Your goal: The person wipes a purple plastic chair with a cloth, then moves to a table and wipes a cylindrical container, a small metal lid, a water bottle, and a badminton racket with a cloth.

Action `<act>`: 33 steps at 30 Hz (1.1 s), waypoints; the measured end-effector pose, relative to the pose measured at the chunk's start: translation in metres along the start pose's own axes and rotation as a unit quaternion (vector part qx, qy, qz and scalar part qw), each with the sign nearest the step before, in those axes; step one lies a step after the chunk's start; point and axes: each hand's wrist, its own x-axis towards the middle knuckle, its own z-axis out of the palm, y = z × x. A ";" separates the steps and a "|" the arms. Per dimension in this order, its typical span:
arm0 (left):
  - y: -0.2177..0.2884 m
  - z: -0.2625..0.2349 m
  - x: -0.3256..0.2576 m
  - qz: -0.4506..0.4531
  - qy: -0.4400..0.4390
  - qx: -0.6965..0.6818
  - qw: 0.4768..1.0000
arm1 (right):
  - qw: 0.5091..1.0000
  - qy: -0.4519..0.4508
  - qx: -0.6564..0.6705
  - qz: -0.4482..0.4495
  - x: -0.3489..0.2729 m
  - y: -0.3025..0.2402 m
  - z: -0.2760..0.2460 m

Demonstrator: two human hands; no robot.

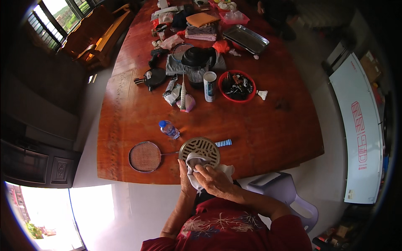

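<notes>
My left hand grips the near left edge of a round, brassy tray with a slotted top, and most of its fingers are hidden. With my right hand I press a white cloth against the near part of that tray. The cloth bunches under my fingers and hangs past my wrist. Just beyond the tray lies a badminton racket; its head is on the left, and its blue grip sticks out on the right. A water bottle with a blue cap stands close behind the racket shaft.
Farther up the wooden table are a shuttlecock tube, a red bowl of dark packets, a shuttlecock, a second racket, a metal tray and folded cloths. A plastic stool stands at the right.
</notes>
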 end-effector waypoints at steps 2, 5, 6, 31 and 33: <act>-0.006 -0.002 0.008 0.032 0.036 0.041 0.998 | 0.998 0.015 0.039 0.036 -0.014 0.015 0.003; -0.018 -0.002 0.020 -0.008 0.051 0.007 0.999 | 0.992 -0.010 0.078 0.099 -0.034 0.046 0.004; -0.020 -0.007 0.025 -0.021 0.062 0.013 0.998 | 0.988 -0.009 0.087 0.124 -0.039 0.058 0.000; -0.096 0.067 0.164 -0.035 0.136 -0.034 0.990 | 0.395 0.073 0.735 0.547 -0.039 0.189 0.051; -0.100 0.044 0.173 -0.027 0.125 -0.042 0.991 | 0.463 -0.061 0.728 0.501 -0.038 0.207 0.029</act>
